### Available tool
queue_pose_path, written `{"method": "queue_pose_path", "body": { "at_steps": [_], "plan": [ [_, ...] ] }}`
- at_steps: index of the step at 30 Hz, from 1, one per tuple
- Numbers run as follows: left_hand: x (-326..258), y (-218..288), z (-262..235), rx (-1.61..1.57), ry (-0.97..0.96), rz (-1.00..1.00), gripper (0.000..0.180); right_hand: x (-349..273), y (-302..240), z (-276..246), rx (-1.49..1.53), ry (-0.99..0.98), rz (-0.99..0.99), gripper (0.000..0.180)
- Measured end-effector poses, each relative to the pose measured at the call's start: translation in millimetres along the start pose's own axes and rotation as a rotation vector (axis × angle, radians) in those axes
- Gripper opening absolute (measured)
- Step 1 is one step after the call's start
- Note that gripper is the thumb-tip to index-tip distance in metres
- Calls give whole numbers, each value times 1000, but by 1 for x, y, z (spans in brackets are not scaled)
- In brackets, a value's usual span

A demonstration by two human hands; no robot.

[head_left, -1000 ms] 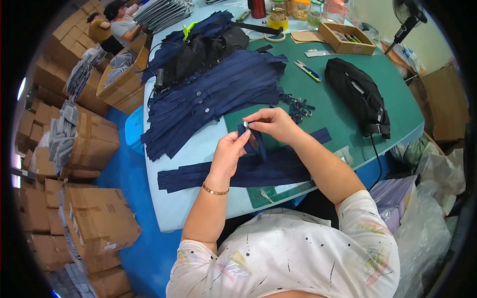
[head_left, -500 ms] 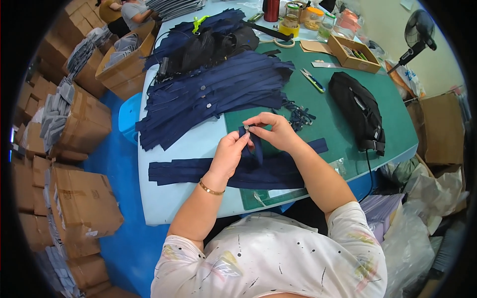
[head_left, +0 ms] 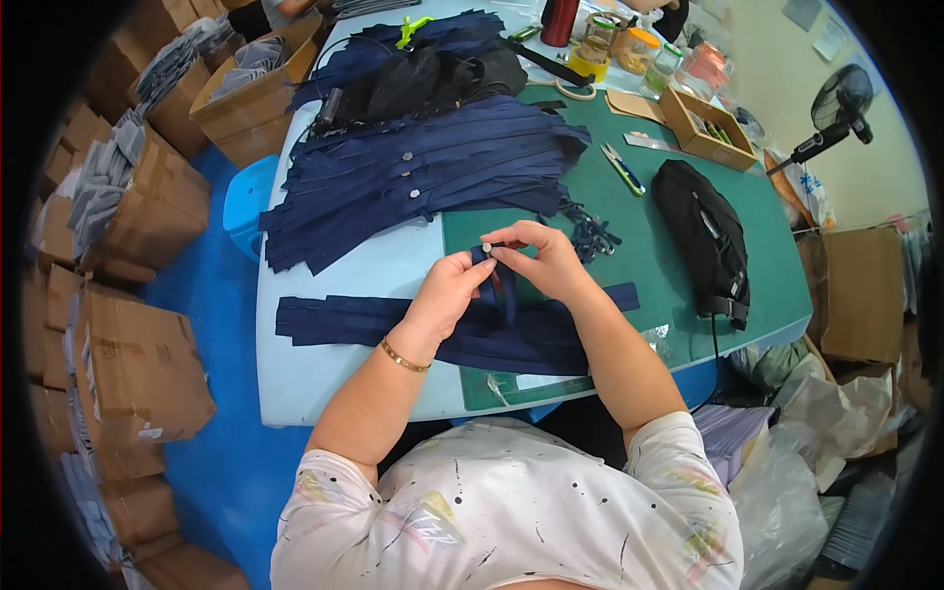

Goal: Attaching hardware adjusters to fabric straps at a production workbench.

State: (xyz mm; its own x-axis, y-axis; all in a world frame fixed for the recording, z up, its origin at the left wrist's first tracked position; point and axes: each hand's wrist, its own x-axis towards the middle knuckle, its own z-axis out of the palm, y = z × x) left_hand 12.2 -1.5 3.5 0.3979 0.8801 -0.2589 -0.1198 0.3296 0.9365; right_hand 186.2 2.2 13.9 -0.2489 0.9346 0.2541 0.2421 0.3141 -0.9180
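My left hand and my right hand meet over the table, both pinching the end of a navy fabric strip that carries a small silver snap button. The strip hangs down between my hands onto a flat pile of long navy strips lying across the table in front of me. A larger heap of navy strips with snap buttons lies further back. A small cluster of dark short pieces sits just right of my right hand.
A green cutting mat covers the table's right half, with a black bag, small scissors and a wooden box. Black fabric and jars stand at the back. Cardboard boxes line the blue floor at left.
My hands have stayed together on the strip's end, working at the snap button. The view has tilted slightly; the piles on the table have not moved.
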Motion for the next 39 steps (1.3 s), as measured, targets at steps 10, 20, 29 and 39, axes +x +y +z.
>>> {"method": "queue_pose_path", "body": {
  "at_steps": [10,20,29,39],
  "plan": [
    [5,-5,-4,119,-37,18,16,1,1,-1,-88,4,-16,21],
    [2,-4,-6,234,12,13,22,2,0,-2,-236,32,-190,18],
    [3,-8,-4,578,-13,212,25,1,-6,-9,-88,-65,163,12],
    [1,-5,-4,584,-21,153,25,0,-3,-9,-209,-86,-13,11]
  ]
}}
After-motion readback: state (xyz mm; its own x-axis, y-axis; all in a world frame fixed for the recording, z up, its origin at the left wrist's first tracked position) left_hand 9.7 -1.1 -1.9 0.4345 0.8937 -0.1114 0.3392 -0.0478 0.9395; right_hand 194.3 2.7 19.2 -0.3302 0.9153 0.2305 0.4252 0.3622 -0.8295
